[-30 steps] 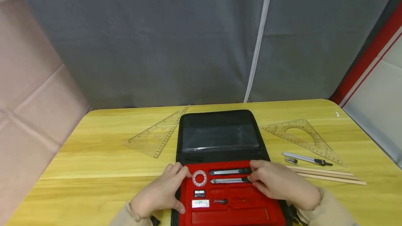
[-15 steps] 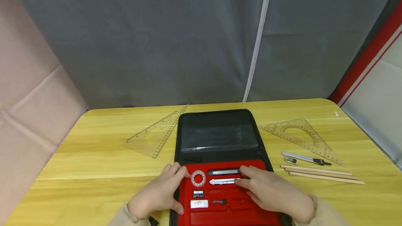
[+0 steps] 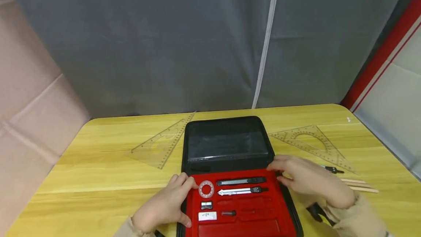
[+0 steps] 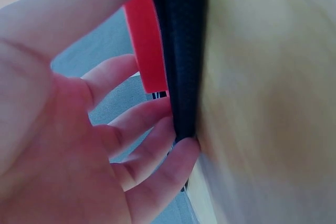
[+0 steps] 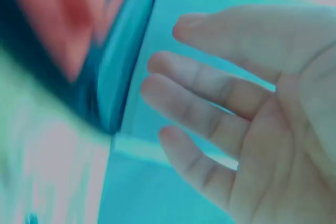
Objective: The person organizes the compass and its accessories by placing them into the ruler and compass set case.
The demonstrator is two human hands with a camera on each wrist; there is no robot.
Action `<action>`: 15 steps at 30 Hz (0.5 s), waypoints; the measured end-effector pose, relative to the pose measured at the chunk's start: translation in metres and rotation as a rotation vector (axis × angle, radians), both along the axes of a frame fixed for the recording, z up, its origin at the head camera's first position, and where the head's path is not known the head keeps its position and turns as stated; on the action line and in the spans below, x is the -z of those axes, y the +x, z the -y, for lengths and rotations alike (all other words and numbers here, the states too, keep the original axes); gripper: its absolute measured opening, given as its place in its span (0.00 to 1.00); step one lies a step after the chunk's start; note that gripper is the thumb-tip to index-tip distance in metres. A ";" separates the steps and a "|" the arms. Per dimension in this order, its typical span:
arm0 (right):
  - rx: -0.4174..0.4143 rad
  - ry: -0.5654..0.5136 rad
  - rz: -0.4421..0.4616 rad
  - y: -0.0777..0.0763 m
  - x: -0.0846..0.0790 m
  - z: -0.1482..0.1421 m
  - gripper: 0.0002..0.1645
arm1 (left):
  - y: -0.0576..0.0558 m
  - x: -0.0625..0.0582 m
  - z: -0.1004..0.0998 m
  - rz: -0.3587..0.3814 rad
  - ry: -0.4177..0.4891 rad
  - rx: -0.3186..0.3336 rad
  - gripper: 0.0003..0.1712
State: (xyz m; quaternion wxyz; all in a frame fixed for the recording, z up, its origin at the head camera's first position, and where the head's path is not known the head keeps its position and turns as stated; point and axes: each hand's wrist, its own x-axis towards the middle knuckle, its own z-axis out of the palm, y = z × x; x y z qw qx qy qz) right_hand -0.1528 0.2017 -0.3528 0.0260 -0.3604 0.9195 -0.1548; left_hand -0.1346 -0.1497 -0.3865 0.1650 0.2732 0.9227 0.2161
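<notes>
A black zip case (image 3: pixel 227 131) lies unfolded, with a red moulded tray (image 3: pixel 238 228) in its near half. Set in the tray are a utility knife (image 3: pixel 241 181), a compass (image 3: pixel 238 191), a whitish ring (image 3: pixel 200 189), a pencil sharpener (image 3: pixel 206 205), an eraser (image 3: pixel 207 216) and a small dark piece (image 3: pixel 228 213). My left hand (image 3: pixel 166 202) rests along the case's left side; its fingertips touch the black edge (image 4: pixel 184 51) in the left wrist view. By the tray's upper right corner is my right hand (image 3: pixel 307 178), its spread fingers (image 5: pixel 199 80) holding nothing.
One clear set square (image 3: pixel 161 145) lies left of the case, another (image 3: pixel 315 142) to the right. Behind my right hand, a second compass (image 3: pixel 333 169) and several wooden sticks (image 3: pixel 360 185) are partly covered. A grey curtain (image 3: pixel 164 46) hangs behind the table.
My right hand has left the compass in the tray and moved right, past the tray's edge. The compass stays in its slot, now fully visible. My left hand keeps its place.
</notes>
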 end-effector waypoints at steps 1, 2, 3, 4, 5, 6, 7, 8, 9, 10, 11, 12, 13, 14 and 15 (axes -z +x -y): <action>0.024 -0.012 -0.034 -0.005 0.000 -0.010 0.15 | 0.000 0.001 0.000 -0.003 0.001 -0.001 0.39; 0.058 -0.011 -0.045 -0.010 -0.001 -0.020 0.14 | 0.000 0.001 0.001 -0.004 0.001 -0.001 0.39; 0.091 -0.010 -0.056 -0.014 0.000 -0.031 0.14 | 0.000 0.001 0.001 -0.005 0.001 0.001 0.39; 0.124 -0.009 -0.058 -0.017 0.001 -0.041 0.14 | 0.000 0.001 0.001 -0.005 0.000 0.002 0.39; 0.148 -0.006 -0.060 -0.021 0.003 -0.050 0.14 | 0.000 0.001 0.001 -0.007 -0.001 0.004 0.39; 0.165 -0.005 -0.049 -0.023 0.005 -0.059 0.14 | 0.000 0.001 0.001 -0.007 -0.001 0.005 0.39; 0.180 -0.003 -0.036 -0.026 0.008 -0.067 0.14 | 0.000 0.001 0.001 -0.007 -0.002 0.008 0.39; 0.197 0.001 -0.021 -0.028 0.010 -0.074 0.14 | 0.000 0.001 0.001 -0.008 -0.003 0.009 0.39; 0.208 0.004 -0.011 -0.029 0.012 -0.081 0.14 | 0.000 0.001 0.001 -0.012 -0.005 0.010 0.39; 0.213 0.003 -0.004 -0.031 0.015 -0.086 0.14 | 0.000 0.001 0.001 -0.013 -0.005 0.010 0.39; 0.220 0.009 0.002 -0.033 0.017 -0.089 0.13 | 0.000 0.000 0.001 -0.015 -0.005 0.011 0.39; 0.235 0.014 0.015 -0.034 0.019 -0.092 0.12 | 0.000 0.000 0.001 -0.019 -0.005 0.011 0.39; 0.248 0.017 0.026 -0.035 0.021 -0.095 0.12 | 0.000 0.000 0.000 -0.023 -0.005 0.011 0.39; 0.257 0.018 0.044 -0.036 0.023 -0.096 0.12 | 0.000 0.000 0.000 -0.025 -0.004 0.010 0.39; 0.278 0.021 0.068 -0.037 0.024 -0.098 0.12 | 0.000 0.000 0.000 -0.028 -0.003 0.009 0.39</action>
